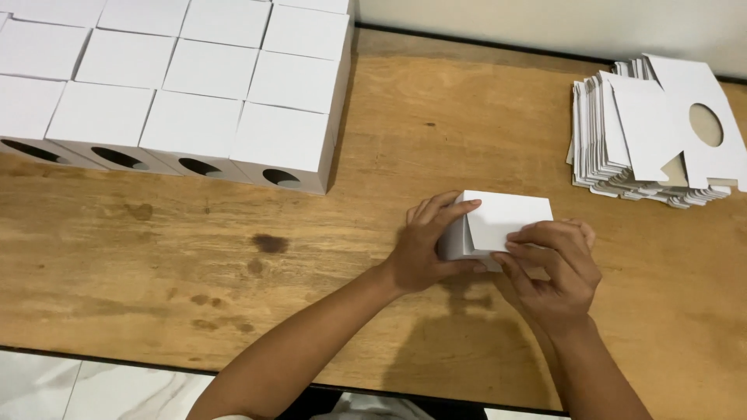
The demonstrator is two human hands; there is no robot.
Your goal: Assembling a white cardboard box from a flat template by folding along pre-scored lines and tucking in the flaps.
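— Two hands on one white box [506, 222], near the table's [194, 257] front edge?

— Yes. The left hand [424, 245] clamps its left side, grip closed on the card; the right hand [556, 268] pinches the near flap, grip narrow.

— Which step, would you say?

— Closing the end flap, I'd judge. Next it wants the tab tucked squarely without creasing.

— And around it?

— Worn wooden table, stained. Finished boxes [187, 101] with round holes sit far left, a stack of flat blanks [654, 140] far right, pale wall behind, marbled floor below.
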